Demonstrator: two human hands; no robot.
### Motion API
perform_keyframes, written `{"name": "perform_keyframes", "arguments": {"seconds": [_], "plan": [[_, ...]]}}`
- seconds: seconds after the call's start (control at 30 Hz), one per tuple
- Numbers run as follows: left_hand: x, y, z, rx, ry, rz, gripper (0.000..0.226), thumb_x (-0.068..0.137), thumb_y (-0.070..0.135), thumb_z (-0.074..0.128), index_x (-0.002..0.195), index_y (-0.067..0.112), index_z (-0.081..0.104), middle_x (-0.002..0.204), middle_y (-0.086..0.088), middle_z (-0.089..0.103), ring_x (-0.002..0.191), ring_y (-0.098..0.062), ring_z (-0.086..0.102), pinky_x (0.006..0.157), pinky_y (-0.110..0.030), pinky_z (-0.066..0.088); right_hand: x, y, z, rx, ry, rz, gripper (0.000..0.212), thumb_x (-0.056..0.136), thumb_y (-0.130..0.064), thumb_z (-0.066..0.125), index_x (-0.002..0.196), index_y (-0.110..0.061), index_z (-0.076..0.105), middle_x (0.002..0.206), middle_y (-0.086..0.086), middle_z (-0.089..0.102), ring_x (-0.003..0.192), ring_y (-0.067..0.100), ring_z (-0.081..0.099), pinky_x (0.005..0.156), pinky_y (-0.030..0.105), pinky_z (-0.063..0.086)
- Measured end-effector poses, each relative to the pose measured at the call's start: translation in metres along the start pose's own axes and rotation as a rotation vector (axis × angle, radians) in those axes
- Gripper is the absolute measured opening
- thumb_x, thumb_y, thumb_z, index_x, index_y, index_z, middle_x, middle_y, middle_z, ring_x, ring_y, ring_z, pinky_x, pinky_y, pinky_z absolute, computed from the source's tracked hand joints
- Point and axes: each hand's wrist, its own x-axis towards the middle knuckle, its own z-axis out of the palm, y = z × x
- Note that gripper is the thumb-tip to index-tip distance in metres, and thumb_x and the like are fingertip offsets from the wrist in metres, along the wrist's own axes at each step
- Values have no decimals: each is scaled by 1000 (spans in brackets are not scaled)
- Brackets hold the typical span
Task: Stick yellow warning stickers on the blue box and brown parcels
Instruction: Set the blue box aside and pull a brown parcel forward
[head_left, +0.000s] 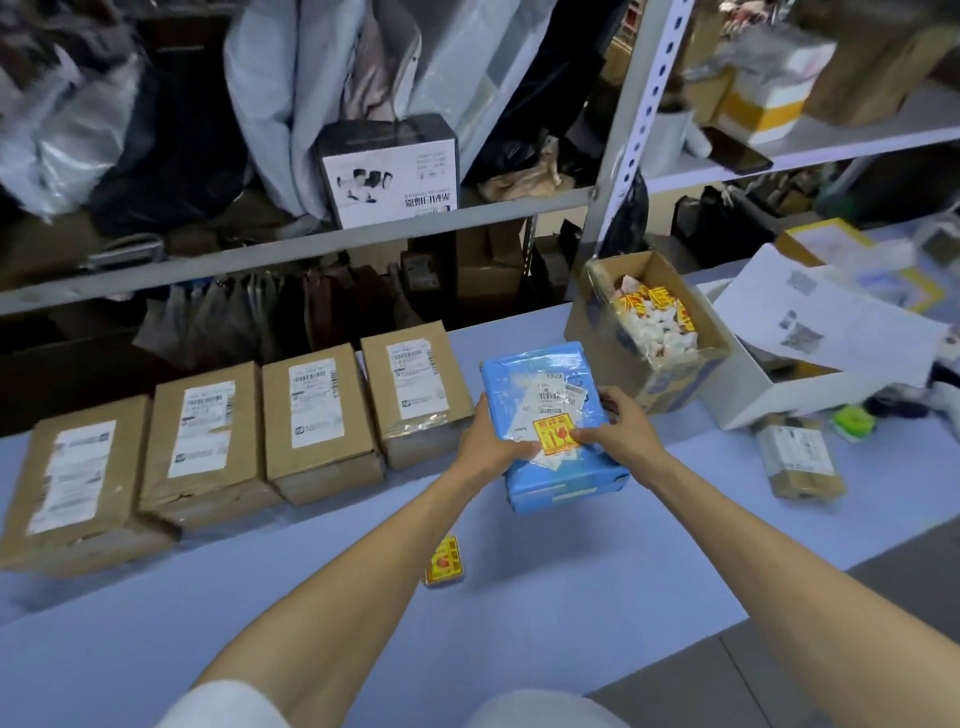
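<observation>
A blue box (540, 374) wrapped in shiny plastic lies on the pale blue table, white labels on its top. A yellow warning sticker (555, 436) sits on its near part. My left hand (491, 436) grips the box's left near edge, thumb beside the sticker. My right hand (621, 423) rests on the box's right side with fingertips pressing the sticker's right edge. Several brown parcels with white labels stand in a row to the left, the nearest one (415, 392) touching my left hand's side. A small stack of yellow stickers (445, 561) lies on the table under my left forearm.
An open cardboard box (654, 322) with yellow stickers and white backing scraps stands right of the blue box. A white box (779, 389) with loose papers, a small taped parcel (800, 457) and a green object (852, 421) lie further right. Metal shelves (311, 244) crammed with bags rise behind.
</observation>
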Motion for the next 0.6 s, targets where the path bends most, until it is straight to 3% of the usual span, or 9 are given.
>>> {"name": "perform_keyframes", "arguments": {"seconds": [0.1, 0.2, 0.3, 0.47, 0.6], "plan": [[33, 9, -1, 2, 61, -2, 77, 67, 5, 80, 128, 29, 40, 125, 0, 60, 110, -20, 58, 93, -45, 51, 33, -6, -2, 21, -43, -16, 57, 70, 2, 78, 121, -12, 55, 114, 1, 62, 83, 0, 60, 59, 13, 46], [65, 16, -3, 34, 124, -25, 74, 68, 2, 78, 127, 24, 40, 124, -1, 61, 110, -21, 59, 92, -43, 52, 67, -13, 1, 52, -66, -10, 64, 70, 3, 79, 126, -11, 55, 118, 5, 64, 96, 16, 63, 76, 30, 54], [95, 21, -4, 85, 161, -48, 70, 73, 1, 72, 131, 17, 36, 125, -3, 58, 113, -23, 57, 94, -41, 50, 99, -19, 8, 58, -96, 5, 71, 70, 4, 79, 133, -11, 51, 125, 6, 62, 110, 22, 60, 92, 43, 52], [132, 19, -5, 170, 181, -121, 65, 81, 1, 65, 133, 13, 29, 125, -7, 57, 113, -25, 57, 91, -37, 51, 140, -18, 18, 50, -125, 10, 72, 72, 6, 76, 136, -15, 49, 123, 6, 61, 108, 23, 60, 89, 42, 53], [150, 8, -4, 187, 171, -170, 73, 81, -2, 65, 139, 14, 24, 130, -11, 52, 118, -26, 53, 95, -36, 48, 157, -6, 26, 16, -150, 52, 69, 76, 6, 72, 137, -14, 46, 128, 8, 59, 113, 26, 59, 94, 48, 51]]}}
